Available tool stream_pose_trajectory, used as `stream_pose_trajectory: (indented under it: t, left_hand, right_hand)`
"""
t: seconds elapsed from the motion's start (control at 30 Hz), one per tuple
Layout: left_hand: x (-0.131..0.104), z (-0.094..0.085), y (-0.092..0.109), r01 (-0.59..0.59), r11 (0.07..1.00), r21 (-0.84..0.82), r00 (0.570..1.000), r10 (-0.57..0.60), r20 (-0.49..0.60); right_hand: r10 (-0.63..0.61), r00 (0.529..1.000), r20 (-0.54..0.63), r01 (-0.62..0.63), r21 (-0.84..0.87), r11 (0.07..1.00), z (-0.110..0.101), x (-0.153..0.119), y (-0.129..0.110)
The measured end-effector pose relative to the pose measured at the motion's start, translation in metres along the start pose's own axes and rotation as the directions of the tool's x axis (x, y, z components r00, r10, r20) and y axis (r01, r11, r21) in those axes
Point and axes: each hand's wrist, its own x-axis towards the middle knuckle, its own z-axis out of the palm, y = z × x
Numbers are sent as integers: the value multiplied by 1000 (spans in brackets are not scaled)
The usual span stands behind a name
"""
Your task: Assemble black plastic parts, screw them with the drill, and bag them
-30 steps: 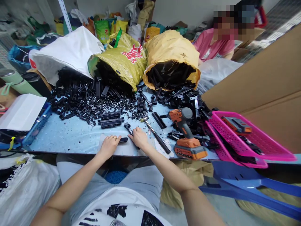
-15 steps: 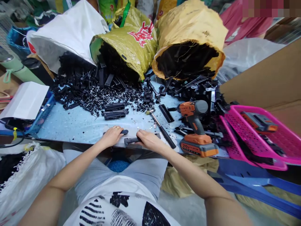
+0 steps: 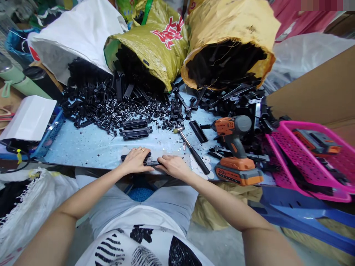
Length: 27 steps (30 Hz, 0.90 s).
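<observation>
My left hand (image 3: 136, 161) lies over a slim black plastic piece (image 3: 123, 157) near the table's front edge, its fingers closed down on it; one end sticks out at the left. My right hand (image 3: 174, 165) grips a long dark plastic bar (image 3: 153, 162) whose left end meets the fingers of my left hand. The two pieces touch or nearly touch; my fingers hide where they come together. Just beyond, two black assembled plastic pieces (image 3: 135, 133) lie side by side. A hammer (image 3: 191, 149) with a black grip rests to the right of my right hand.
An orange cordless drill (image 3: 233, 147) stands at the right, beside pink baskets (image 3: 280, 162). Behind are heaps of black parts and small pins (image 3: 133, 112), spilling from a white sack (image 3: 83, 29), a green-yellow sack (image 3: 155, 51) and a yellow sack (image 3: 230, 22). A blue basket (image 3: 52, 129) sits left.
My left hand has moved right, onto the end of the bar in my right hand. The two hands are now close together. The view has shifted slightly.
</observation>
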Motion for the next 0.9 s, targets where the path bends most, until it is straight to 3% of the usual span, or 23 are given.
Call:
stream_pose_trajectory:
  t: [0.23,0.4,0.47,0.5,0.53,0.57,0.6,0.63,0.67,0.73,0.8,0.9]
  left_hand:
    - [-11,8,-6,-52,998,-26,990,48,-129]
    - [-11,11,-5,-59,996,-67,986,48,-158]
    - [-8,6,-16,-76,991,-108,982,55,-182]
    - [-6,2,-27,-28,991,-129,972,-3,-233]
    - [-4,-3,-40,72,987,-145,947,-113,-299]
    - [-2,-7,-56,211,964,-162,896,-257,-363]
    - [0,-12,-73,377,911,-166,814,-412,-409]
    - [1,-15,-89,497,857,-137,764,-506,-400]
    - [3,-17,-104,568,817,-98,741,-560,-370]
    - [3,-19,-123,622,782,-35,734,-598,-322]
    - [-2,-17,-127,618,784,-57,724,-596,-347]
    - [-22,-12,-110,555,764,-329,630,-644,-433]
  right_hand:
    - [-44,993,-113,28,-141,990,-26,-1,-11]
    - [-185,981,-60,176,-130,976,-28,9,9]
    - [-181,982,-53,176,-83,981,-22,11,19]
    - [-173,983,-58,170,-52,984,-20,12,24]
    - [-161,985,-68,160,-17,987,-17,15,28]
    - [-136,987,-82,138,19,990,-16,20,31]
    - [-90,991,-100,95,52,994,-16,27,34]
    - [-11,992,-122,20,79,997,-16,37,37]
    - [105,984,-147,-91,101,991,-17,50,39]
    - [362,913,-188,-341,133,931,-19,80,43]
    - [522,831,-194,-500,151,853,-19,110,47]
    - [542,824,-165,-521,155,839,-14,132,55]
